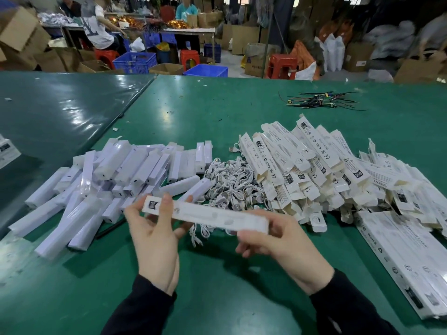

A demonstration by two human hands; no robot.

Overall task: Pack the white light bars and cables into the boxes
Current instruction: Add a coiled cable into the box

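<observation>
We hold one box (pixel 205 216) gripped end-to-end by left hand (pixel 154 235) and right hand (pixel 278 245); light bars (pixel 116 180), cables (pixel 232 182) and flat boxes (pixel 314 172) remain heaped, so packing looks far from finished.

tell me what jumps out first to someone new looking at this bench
A long white box held over the green table, the left hand gripping one end and the right hand the other. Behind it, white light bars heap at left, coiled white cables sit in the middle, and flat printed boxes pile at right.
</observation>
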